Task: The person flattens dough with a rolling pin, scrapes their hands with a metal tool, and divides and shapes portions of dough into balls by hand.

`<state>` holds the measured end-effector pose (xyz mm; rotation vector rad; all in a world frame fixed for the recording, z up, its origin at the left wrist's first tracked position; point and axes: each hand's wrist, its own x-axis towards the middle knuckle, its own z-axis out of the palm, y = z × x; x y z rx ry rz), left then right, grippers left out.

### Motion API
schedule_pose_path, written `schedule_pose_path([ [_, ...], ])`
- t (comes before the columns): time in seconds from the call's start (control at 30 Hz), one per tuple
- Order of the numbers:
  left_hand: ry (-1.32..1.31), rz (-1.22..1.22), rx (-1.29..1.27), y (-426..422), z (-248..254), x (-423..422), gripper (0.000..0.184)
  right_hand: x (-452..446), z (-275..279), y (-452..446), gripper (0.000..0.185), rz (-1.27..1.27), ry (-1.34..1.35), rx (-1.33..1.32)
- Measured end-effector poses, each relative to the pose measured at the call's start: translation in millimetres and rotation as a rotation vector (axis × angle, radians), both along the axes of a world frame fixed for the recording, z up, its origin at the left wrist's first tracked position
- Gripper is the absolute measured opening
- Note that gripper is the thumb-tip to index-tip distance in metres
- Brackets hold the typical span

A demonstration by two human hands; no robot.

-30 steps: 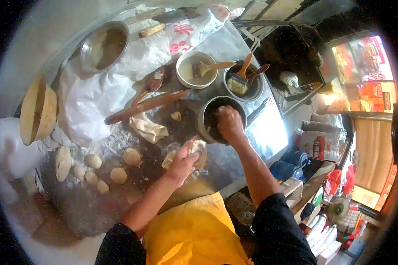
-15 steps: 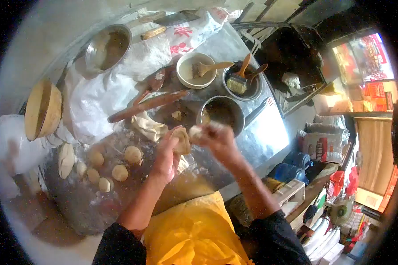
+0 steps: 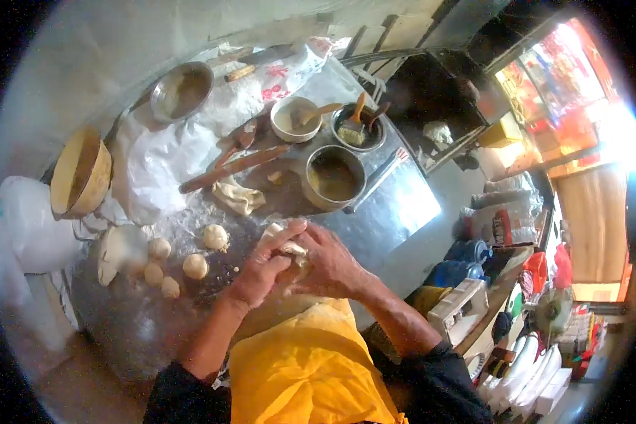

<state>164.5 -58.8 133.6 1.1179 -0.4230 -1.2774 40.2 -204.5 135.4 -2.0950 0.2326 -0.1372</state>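
My left hand and my right hand are closed together around a piece of pale dough, just above the near edge of the table. The fingers hide much of it. Left of my hands, several round dough balls lie on the floured surface. Farther left is a longer piece of dough. Beyond my left hand, a soft, folded dough scrap rests beside a wooden rolling pin.
A metal pot stands beyond my right hand. Behind it are a white bowl and a dark bowl, both with brushes. A metal basin and a yellowish bowl stand farther left, around white sacks.
My right hand has come down from near the pot, where it held a small pale lump, to meet my left hand. Both now enclose the dough. The camera view has shifted somewhat.
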Motion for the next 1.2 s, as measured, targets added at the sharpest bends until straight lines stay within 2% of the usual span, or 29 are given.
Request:
schedule_pose_path([
  [0.03, 0.016, -0.062, -0.004, 1.4, 5.1, -7.0, 0.071, -2.8, 6.5, 3.6, 0.069, -0.021, -0.018, -0.148],
  [0.07, 0.013, -0.080, -0.029, 3.7, 11.3, -11.3, 0.071, -5.4, 12.8, 6.9, 0.069, -0.050, -0.034, -0.294],
  [0.13, 0.276, -0.076, -0.081, 9.9, 26.0, -14.1, 0.079, -13.1, 5.9, 11.6, 0.057, 0.031, -0.190, -0.395],
  [0.17, 0.395, -0.099, -0.197, 12.2, 34.3, -16.5, 0.092, -15.0, 7.3, 14.8, 0.050, -0.032, -0.307, -0.434],
  [0.2, 0.278, -0.042, -0.195, 11.7, 43.2, -22.1, 0.099, -14.2, 12.3, 20.5, 0.045, -0.102, -0.340, -0.514],
  [0.27, -0.144, -0.017, -0.199, 7.8, 12.3, -14.7, 0.085, -5.1, 9.3, 32.5, 0.041, -0.256, -0.406, -0.604],
  [0.33, -0.508, -0.111, -0.121, 8.9, 43.7, -6.4, 0.075, 0.5, 1.0, 32.5, 0.047, -0.072, -0.017, -0.278],
  [0.37, -0.638, -0.188, -0.137, 16.5, 30.8, 3.7, 0.074, -8.4, 4.1, 32.1, 0.049, 0.010, -0.071, -0.299],
  [0.4, -0.530, -0.275, -0.009, 21.9, 51.9, 5.1, 0.074, -12.8, 12.9, 39.6, 0.049, -0.075, -0.171, -0.370],
  [0.47, -0.814, -0.367, -0.037, 20.2, 35.2, 4.4, 0.076, -14.1, 10.9, 38.3, 0.049, -0.041, -0.311, -0.437],
  [0.5, -0.833, -0.369, -0.047, 18.3, 39.7, 4.7, 0.076, -12.6, 9.4, 36.6, 0.049, -0.049, -0.326, -0.450],
  [0.57, -0.476, -0.270, -0.125, 10.7, 49.4, 1.5, 0.078, -6.7, 4.7, 28.3, 0.050, -0.002, -0.395, -0.479],
  [0.6, -0.488, -0.269, -0.130, 6.2, 59.0, -4.1, 0.078, -3.4, 15.8, 24.4, 0.050, -0.003, -0.406, -0.486],
  [0.67, 0.097, 0.032, -0.164, 4.5, 76.9, -17.9, 0.079, -2.4, 42.2, 26.7, 0.044, -0.147, -0.539, -0.566],
  [0.73, 0.046, 0.018, -0.141, 6.5, 59.9, -12.8, 0.078, -4.0, 33.0, 27.8, 0.047, -0.146, -0.541, -0.574],
  [0.8, -0.656, -0.167, -0.146, 14.2, 46.6, -1.4, 0.076, -8.9, 24.7, 35.9, 0.049, -0.225, -0.294, -0.379],
  [0.83, -0.574, -0.186, -0.015, 19.8, 56.2, -9.7, 0.075, -10.8, 18.2, 35.6, 0.053, -0.194, -0.271, -0.405],
  [0.87, -0.574, -0.188, -0.014, 19.0, 54.4, -9.4, 0.075, -10.8, 7.7, 37.3, 0.053, -0.195, -0.272, -0.404],
  [0.93, -0.834, -0.322, -0.043, 12.8, 51.3, -4.8, 0.076, -5.9, 7.7, 34.7, 0.053, -0.050, -0.317, -0.410],
  [0.97, -0.528, -0.211, -0.089, 14.4, 52.4, -9.7, 0.076, -6.9, 9.9, 29.9, 0.050, -0.002, -0.258, -0.413],
  [1.0, -0.536, -0.208, -0.101, 11.8, 59.8, -16.9, 0.076, -6.8, 25.0, 25.7, 0.050, -0.001, -0.266, -0.426],
  [1.07, -0.031, 0.076, -0.198, 11.9, 76.2, -31.3, 0.075, -6.7, 47.1, 22.9, 0.046, -0.088, -0.518, -0.599],
  [1.1, -0.188, 0.072, -0.159, 11.2, 76.5, -33.0, 0.075, -0.6, 23.8, 20.9, 0.055, -0.101, -0.529, -0.686],
  [1.13, -0.196, 0.073, -0.177, 13.1, 73.2, -26.3, 0.075, -2.2, 26.4, 25.8, 0.055, -0.099, -0.539, -0.702],
  [1.2, -0.802, -0.141, -0.202, 18.0, 75.3, -11.3, 0.075, -6.9, 38.3, 33.9, 0.056, -0.155, -0.455, -0.558],
])
